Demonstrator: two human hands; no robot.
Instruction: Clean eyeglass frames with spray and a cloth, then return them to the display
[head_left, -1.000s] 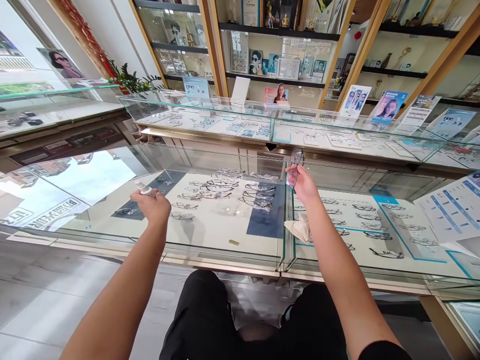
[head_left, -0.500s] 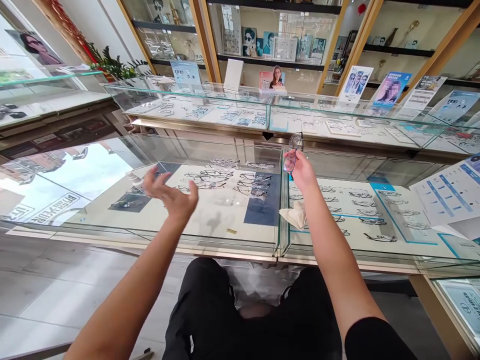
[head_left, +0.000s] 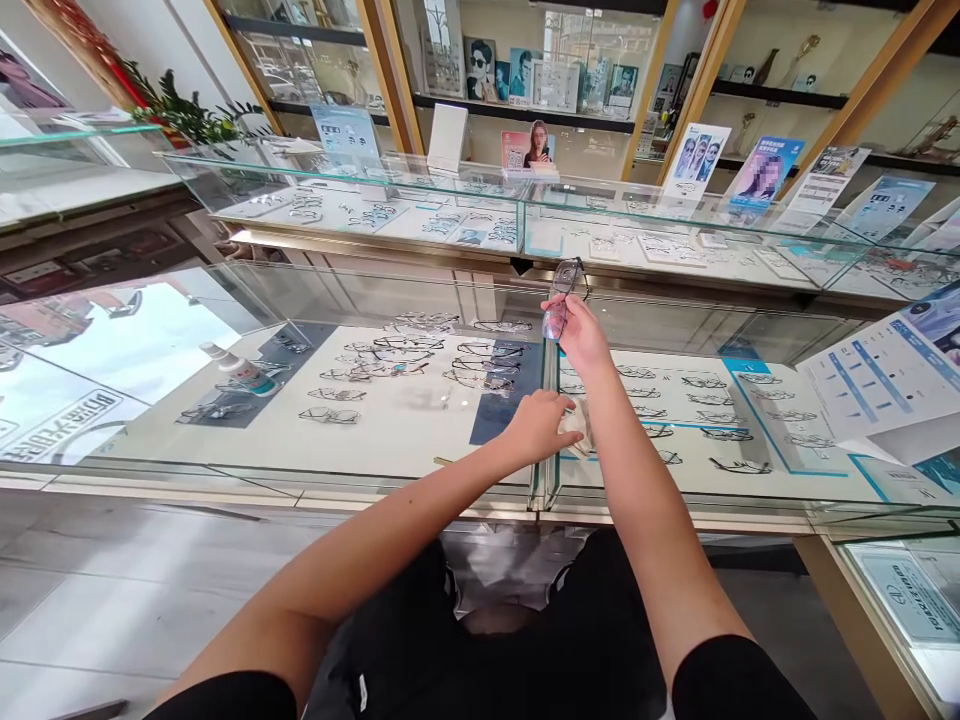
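My right hand (head_left: 585,335) is raised over the counter, its fingers closed on a pair of eyeglasses (head_left: 568,275) with a dark frame; the lenses stand nearly one above the other. Just below it, my left hand (head_left: 536,428) is at a crumpled beige cloth (head_left: 579,425) on the glass top. Its thumb and fingers are spread apart at the cloth's left side, and whether they touch it is hard to tell. A white spray bottle (head_left: 238,368) with a blue and white label stands on the counter to the left.
Rows of eyeglasses (head_left: 487,365) lie inside the glass display counter (head_left: 390,460). A second glass case (head_left: 450,185) runs behind it, topped with display cards (head_left: 697,160). A folded leaflet stand (head_left: 892,370) is at the right, and a potted plant (head_left: 176,110) at the back left.
My left hand has swung right, from near the spray bottle to the cloth, uncovering the bottle. My right hand still holds the eyeglasses. The view has shifted slightly.
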